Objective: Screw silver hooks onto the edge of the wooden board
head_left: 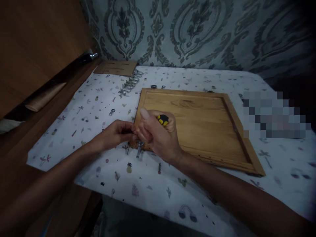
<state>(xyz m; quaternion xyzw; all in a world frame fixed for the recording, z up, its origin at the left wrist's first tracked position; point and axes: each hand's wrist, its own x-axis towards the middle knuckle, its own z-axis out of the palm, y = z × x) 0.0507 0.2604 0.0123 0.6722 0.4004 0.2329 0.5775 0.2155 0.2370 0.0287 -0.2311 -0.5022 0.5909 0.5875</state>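
My right hand wraps a black-and-yellow tool handle, near-left on the framed brown wooden panel lying mid-scene; my left hand's hold I can't tell. Likely stiff: grasp its rim.

Tablecloth free left of panel; behind, metal fittings, 1 cardboard sheet obstruct.

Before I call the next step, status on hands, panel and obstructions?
Right hand gripping yellow-and-black handle; left hand beside it, grip unclear. Wooden panel lying on table, metal fitting at its near edge. Right hand hides handle's lower end.
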